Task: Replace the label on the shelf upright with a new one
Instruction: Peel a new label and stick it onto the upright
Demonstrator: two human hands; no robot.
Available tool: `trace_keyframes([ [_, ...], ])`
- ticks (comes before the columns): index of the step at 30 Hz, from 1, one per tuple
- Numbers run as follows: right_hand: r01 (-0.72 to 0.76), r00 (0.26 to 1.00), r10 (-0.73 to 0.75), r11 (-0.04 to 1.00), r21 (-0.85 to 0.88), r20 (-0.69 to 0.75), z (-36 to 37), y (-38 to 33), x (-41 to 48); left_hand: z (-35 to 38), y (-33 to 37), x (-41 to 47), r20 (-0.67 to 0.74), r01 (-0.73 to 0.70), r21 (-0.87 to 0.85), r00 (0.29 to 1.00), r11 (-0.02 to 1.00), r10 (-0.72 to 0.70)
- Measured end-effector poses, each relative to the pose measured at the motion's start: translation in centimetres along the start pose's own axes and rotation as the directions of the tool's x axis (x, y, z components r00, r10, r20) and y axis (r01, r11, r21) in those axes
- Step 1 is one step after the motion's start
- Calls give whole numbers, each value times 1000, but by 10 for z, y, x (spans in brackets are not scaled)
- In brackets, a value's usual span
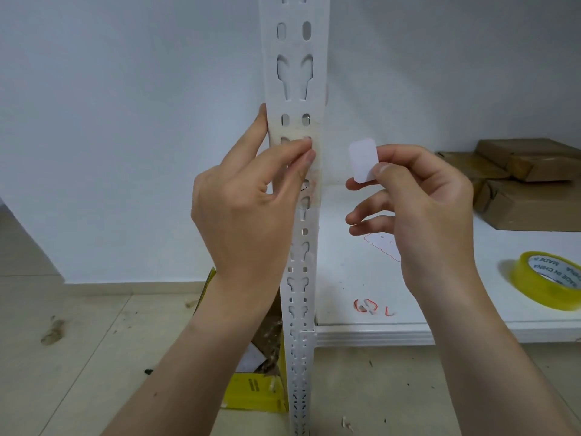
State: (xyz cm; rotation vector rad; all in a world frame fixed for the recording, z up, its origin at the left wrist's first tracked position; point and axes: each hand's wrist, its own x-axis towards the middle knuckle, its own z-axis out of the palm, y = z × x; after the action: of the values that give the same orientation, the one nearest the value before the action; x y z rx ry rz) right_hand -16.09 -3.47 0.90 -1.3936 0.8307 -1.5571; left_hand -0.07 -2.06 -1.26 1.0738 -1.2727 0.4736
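A white slotted shelf upright (295, 89) runs down the middle of the view. A stretch of it at hand height shows yellowish tape residue (316, 143). My left hand (248, 202) holds the upright, thumb behind its left edge and fingertips pressed on its front face over the residue. Just to the right of the upright, my right hand (418, 209) pinches a small blank white label (363, 160) with rounded corners by its lower right edge. The label is upright and clear of the post.
A white shelf board (361, 278) with red pen marks lies to the right. A roll of yellow tape (547, 281) sits on it at the right edge, and brown cardboard parcels (515, 174) sit at the back. A yellow box (251, 391) of scraps stands on the floor.
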Motion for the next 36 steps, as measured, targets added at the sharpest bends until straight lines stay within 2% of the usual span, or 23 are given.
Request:
trace_keyframes([
  [8,0,1000,0,1000,3,1,-1,0,0,1,0,0,1,-45,42,999,998,45],
  [21,20,1000,-20,1000,-7,18,-2,-4,-4,-5,11,7,68,67,55,995,996,-71],
  [27,26,1000,-26,1000,-4,14,-2,-5,-4,-11,17,9,119,57,83,991,995,-67],
  [33,28,1000,-28,1000,-5,9,-2,-5,-3,-7,11,9,24,-6,-3,1000,1000,7],
  [36,26,1000,-26,1000,-4,12,-2,-4,-2,-5,8,8,25,-17,-7,1000,1000,18],
])
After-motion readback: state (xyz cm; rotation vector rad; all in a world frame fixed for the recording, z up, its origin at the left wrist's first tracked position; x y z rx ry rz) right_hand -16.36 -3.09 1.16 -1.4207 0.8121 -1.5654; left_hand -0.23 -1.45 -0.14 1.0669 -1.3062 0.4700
